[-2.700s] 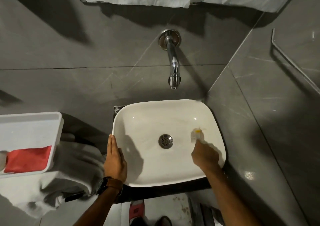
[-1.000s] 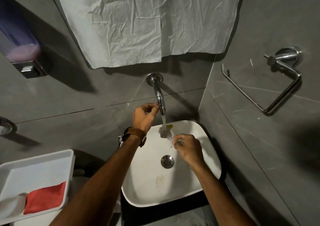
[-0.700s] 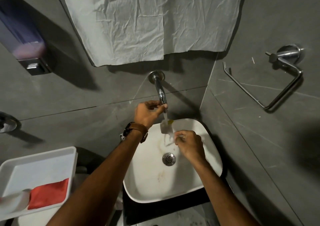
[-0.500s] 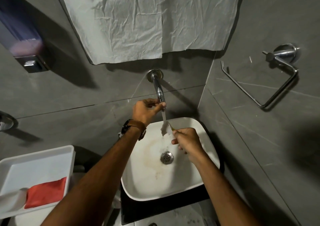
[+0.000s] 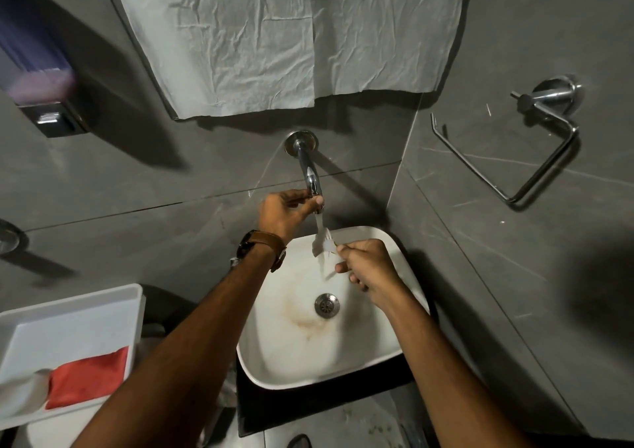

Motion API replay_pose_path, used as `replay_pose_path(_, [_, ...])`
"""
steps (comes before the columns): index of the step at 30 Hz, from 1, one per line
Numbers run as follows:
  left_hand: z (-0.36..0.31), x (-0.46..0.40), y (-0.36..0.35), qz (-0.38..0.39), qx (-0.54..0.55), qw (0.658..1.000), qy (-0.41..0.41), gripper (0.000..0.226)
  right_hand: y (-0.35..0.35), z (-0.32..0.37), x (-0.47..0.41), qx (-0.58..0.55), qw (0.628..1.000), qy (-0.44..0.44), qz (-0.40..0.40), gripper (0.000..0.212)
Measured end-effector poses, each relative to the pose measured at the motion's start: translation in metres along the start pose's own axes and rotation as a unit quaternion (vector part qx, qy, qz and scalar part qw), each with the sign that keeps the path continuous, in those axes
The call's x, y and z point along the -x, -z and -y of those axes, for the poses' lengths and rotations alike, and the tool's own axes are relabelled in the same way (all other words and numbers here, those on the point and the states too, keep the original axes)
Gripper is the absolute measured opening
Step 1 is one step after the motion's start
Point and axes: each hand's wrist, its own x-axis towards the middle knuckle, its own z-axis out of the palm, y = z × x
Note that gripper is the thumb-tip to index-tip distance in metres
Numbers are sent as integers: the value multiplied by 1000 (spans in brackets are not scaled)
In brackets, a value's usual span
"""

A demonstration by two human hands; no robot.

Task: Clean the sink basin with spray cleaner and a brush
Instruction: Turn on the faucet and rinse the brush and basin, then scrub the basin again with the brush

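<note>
A white square sink basin point(image 5: 384, 358) sits in the corner under a chrome wall faucet point(image 5: 307, 169). Brownish water swirls left of the metal drain point(image 5: 327, 305). My left hand point(image 5: 286, 212), with a brown watch strap on the wrist, grips the faucet's tip, and a thin stream of water runs down from it. My right hand point(image 5: 367, 269) holds a small pale brush point(image 5: 324, 241) with its head in the stream, above the back of the basin. No spray cleaner is in sight.
A white tray point(image 5: 79, 314) at lower left holds a red cloth point(image 5: 87, 377) and something white. A soap dispenser point(image 5: 37, 70) hangs on the left wall, crumpled paper point(image 5: 291, 32) covers the wall above, and a chrome ring holder point(image 5: 525, 145) juts from the right wall.
My left hand left the basin rim and took hold of the faucet; water now runs. My right hand lifted the brush from the basin's right side into the stream. Brown water spreads around the drain.
</note>
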Motion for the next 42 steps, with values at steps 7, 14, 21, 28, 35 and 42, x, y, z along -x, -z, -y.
replay_pose_path(7, [1,2,0,-4,-3,1000,-1,40,-1,-9,-7,-4,1000,16,15,15])
replay_pose_path(14, [-4,5,0,0,13,1000,-1,36,2,-50,-10,268,963,-17,9,22])
replay_pose_path(21, [-5,6,-1,2,-4,1000,-4,36,3,-34,-13,235,971,44,-24,11])
replay_pose_path(28, [-2,3,-2,-1,-12,1000,-5,35,10,0,-19,99,991,88,-1,10])
replay_pose_path(35, [-1,-3,-5,-37,-39,998,12,34,13,-9,-16,-6,999,38,20,14])
replay_pose_path(42, [2,2,-16,-112,-62,992,4,49,19,-65,-17,255,965,-25,55,20])
